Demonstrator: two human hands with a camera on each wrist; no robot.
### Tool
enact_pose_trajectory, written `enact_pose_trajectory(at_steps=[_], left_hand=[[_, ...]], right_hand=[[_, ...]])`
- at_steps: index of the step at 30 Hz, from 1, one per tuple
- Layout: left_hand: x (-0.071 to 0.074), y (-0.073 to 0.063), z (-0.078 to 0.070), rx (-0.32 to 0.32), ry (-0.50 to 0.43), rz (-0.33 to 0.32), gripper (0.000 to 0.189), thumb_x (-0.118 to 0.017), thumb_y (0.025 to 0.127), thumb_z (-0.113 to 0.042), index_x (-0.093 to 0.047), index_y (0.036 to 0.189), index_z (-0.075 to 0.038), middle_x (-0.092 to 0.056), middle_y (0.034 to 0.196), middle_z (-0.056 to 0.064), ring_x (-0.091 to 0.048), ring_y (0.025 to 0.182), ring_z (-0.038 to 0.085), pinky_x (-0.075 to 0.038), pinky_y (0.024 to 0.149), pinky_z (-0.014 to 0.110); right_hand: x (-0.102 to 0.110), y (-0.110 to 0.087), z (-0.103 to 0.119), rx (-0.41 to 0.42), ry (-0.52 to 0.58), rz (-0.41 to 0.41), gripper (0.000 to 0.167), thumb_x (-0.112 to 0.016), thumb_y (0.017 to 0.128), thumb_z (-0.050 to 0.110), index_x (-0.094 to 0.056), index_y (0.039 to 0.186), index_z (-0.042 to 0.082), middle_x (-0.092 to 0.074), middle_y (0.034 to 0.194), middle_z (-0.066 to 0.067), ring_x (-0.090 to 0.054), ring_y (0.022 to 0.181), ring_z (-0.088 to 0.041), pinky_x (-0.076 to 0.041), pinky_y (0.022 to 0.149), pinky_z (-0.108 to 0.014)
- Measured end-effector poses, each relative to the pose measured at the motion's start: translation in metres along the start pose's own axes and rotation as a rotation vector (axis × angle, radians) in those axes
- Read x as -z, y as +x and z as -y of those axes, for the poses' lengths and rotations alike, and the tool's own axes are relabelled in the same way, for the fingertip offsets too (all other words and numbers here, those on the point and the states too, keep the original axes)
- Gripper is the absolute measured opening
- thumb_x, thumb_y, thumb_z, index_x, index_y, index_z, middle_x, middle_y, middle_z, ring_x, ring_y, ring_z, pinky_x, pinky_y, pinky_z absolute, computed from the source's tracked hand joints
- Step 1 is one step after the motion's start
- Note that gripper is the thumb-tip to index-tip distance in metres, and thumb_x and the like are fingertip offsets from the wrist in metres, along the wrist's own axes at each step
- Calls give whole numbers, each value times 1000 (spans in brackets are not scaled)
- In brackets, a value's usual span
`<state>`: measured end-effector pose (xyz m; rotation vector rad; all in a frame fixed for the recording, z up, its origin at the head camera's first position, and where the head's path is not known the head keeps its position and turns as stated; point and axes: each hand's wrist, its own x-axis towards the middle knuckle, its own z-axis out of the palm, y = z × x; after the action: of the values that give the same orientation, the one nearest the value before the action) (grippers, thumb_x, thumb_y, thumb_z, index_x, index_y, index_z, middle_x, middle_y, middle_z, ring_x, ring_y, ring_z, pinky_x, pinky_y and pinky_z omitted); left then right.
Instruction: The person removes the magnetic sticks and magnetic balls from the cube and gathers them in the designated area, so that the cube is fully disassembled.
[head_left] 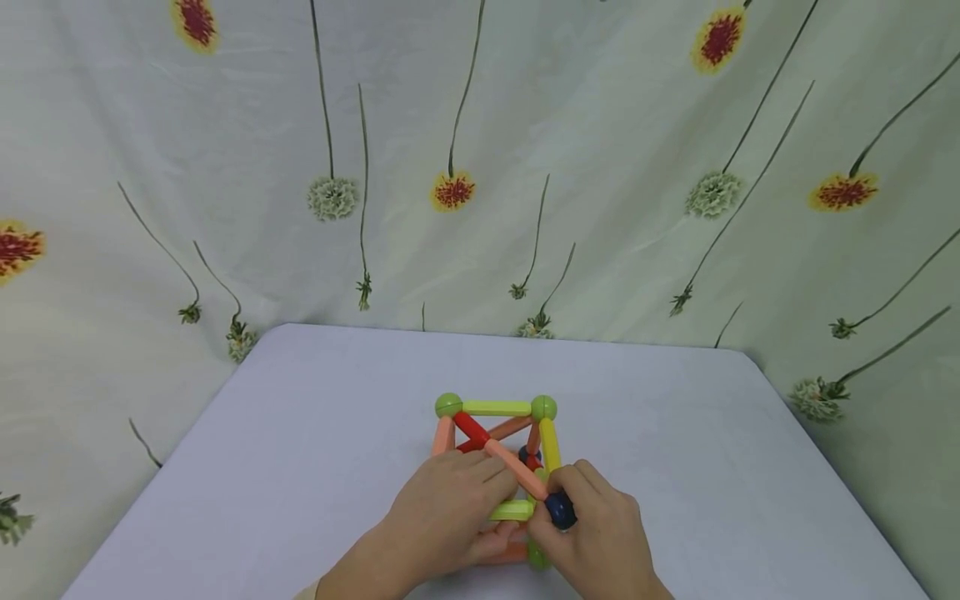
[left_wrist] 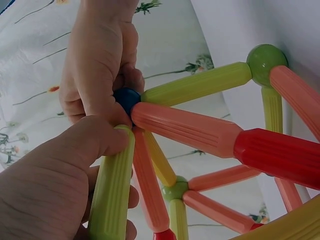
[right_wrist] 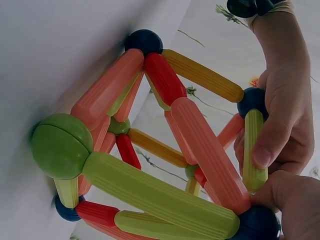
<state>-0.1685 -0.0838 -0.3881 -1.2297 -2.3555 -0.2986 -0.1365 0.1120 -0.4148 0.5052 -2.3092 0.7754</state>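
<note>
A frame of magnetic sticks and balls stands on the table, with both hands at its near upper side. My left hand [head_left: 450, 508] grips a light green stick [left_wrist: 112, 185], thumb along it and fingers behind. One end of that stick meets a dark blue ball [right_wrist: 252, 102]; the other is by my right thumb. My right hand [head_left: 596, 533] pinches another dark blue ball [head_left: 560, 510] at the near right corner. From this ball a salmon stick [head_left: 517, 469] runs diagonally to a red stick [head_left: 471, 427]. Fingers partly hide the joint.
Green balls [head_left: 543, 408] mark the frame's far corners, joined by a yellow-green stick [head_left: 497, 408]. A yellow stick [head_left: 551, 446] forms part of the right side. The pale table [head_left: 300, 433] extends around it, with a flowered cloth [head_left: 600, 125] behind.
</note>
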Motion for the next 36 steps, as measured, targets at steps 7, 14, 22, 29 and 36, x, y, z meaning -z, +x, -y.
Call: enact_pose_trajectory(at_steps=[7,14,22,29,36], left_hand=[[1,0,1,-9,-2,21,21,-74,79,-32,-63,93,-21,-58,86,-12,-50,75,3,-43,67,19],[0,-1,1,-25,-32,12,26,-75,81,-35,-65,98,-20,-58,88,-12,-54,78,4,-45,72,19],[0,-1,1,-38,-13,2,25,-76,81,-37,-64,94,-19,-54,82,-12,-49,73,4,-42,69,19],[-1,-1,1,-52,3,-22,24,-76,80,-38,-63,87,-20,-58,82,-11,-62,91,6,-47,75,21],[-1,0,1,-53,2,-15,24,-76,79,-37,-63,86,-18,-65,95,-7,-62,107,9,-49,87,25]], right_hand=[[-1,1,0,2,17,0,28,-78,64,6,-58,80,19,-47,74,18,-43,56,9,-40,49,-7],[-2,0,0,25,18,-8,28,-77,64,5,-58,79,18,-47,74,17,-40,54,10,-39,47,-7],[-4,-1,1,43,-16,-28,25,-74,64,4,-57,78,17,-44,72,16,-37,52,10,-37,46,-7],[-7,-4,-1,83,-22,-77,21,-70,64,4,-59,77,15,-42,71,14,-33,51,9,-34,43,-7],[-7,-7,-1,77,-34,-92,16,-71,67,6,-62,77,15,-41,73,13,-35,51,9,-36,44,-7]])
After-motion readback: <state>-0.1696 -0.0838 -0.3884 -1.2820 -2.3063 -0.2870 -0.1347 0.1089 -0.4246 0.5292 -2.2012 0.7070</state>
